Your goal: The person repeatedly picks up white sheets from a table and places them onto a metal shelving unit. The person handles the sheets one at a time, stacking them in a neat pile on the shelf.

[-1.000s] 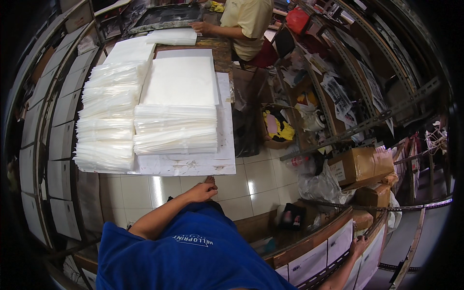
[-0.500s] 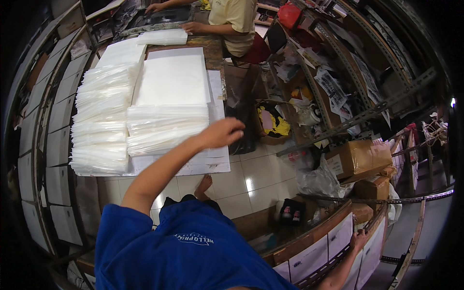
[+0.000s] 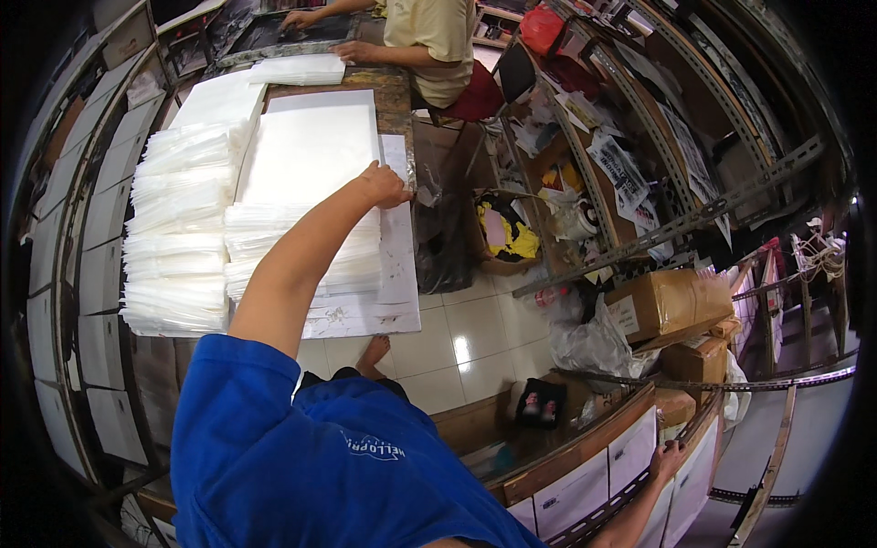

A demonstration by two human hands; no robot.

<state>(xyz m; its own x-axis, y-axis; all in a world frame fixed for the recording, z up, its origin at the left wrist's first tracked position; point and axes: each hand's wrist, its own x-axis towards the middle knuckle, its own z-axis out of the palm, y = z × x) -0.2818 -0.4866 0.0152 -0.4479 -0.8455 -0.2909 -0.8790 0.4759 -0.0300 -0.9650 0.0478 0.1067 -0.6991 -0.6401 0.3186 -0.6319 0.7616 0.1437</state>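
My left hand [image 3: 387, 185] is over the table at the right edge of a white sheet stack [image 3: 311, 137], its thumb apart from its bent fingers. It seems to hold nothing, though its underside is hidden. Below my left forearm lie bundles of thin white translucent sheets [image 3: 352, 260], and a taller row of bundles [image 3: 178, 237] runs along the table's left side. At the lower right my right hand [image 3: 667, 459] hooks its fingers over the top edge of a white-faced frame [image 3: 687, 484] in a low rack.
Across the table a person in a pale yellow shirt [image 3: 429, 36] works at a dark board [image 3: 297, 36]. Metal shelving [image 3: 703, 205] with papers stands to the right. Cardboard boxes [image 3: 671, 306], a clear plastic bag [image 3: 589, 342] and a box of yellow cloth [image 3: 507, 233] sit nearby.
My left hand has moved up and left, from beyond the near bundles to the right edge of the sheet stack. My right hand keeps its place on the frame. The view has shifted slightly.
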